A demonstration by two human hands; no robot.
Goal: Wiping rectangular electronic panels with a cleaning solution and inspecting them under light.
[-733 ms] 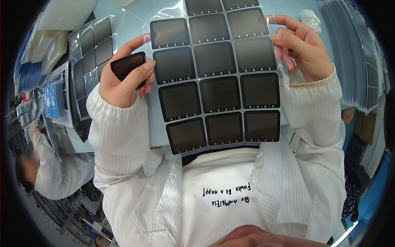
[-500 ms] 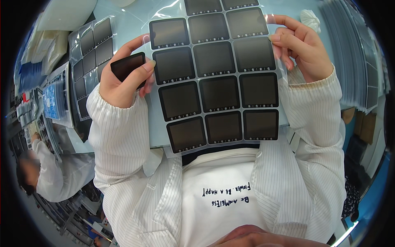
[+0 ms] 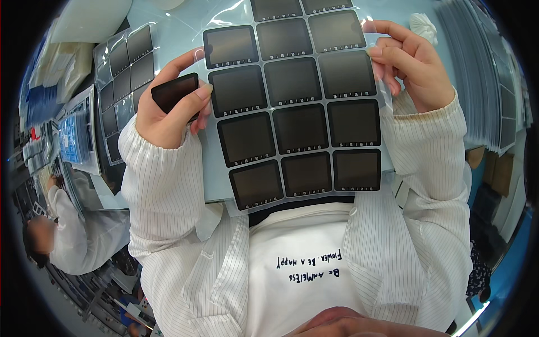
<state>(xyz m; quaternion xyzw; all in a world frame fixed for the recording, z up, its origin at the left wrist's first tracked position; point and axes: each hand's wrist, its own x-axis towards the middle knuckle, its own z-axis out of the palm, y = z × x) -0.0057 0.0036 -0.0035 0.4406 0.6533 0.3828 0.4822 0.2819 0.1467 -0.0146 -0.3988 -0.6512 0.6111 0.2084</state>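
Observation:
A clear film sheet with rows of dark, glossy rectangular panels (image 3: 300, 128) hangs between my hands, tilted toward my chest. Each panel has a row of small light marks along its near edge. My left hand (image 3: 178, 115) is closed, thumb and fingers on the sheet's left edge. Tucked in that same hand is a loose dark rectangular panel (image 3: 175, 92), lying over the fingers behind the thumb. My right hand (image 3: 418, 67) pinches the sheet's right edge between thumb and fingers, near the upper rows. Some fingertips are hidden behind the film.
Below the sheet lies a pale glass-like tabletop (image 3: 216, 182). Another panel sheet (image 3: 120, 84) rests at left, near blue-wrapped packets (image 3: 73, 137). A tall stack of film sheets (image 3: 474, 73) stands at right beside a crumpled white wad (image 3: 423, 28). A co-worker (image 3: 84, 241) sits at far left.
The sheet's near end has shifted very slightly toward me and to the right. My hands keep their hold. The co-worker at left has moved an arm and head a little.

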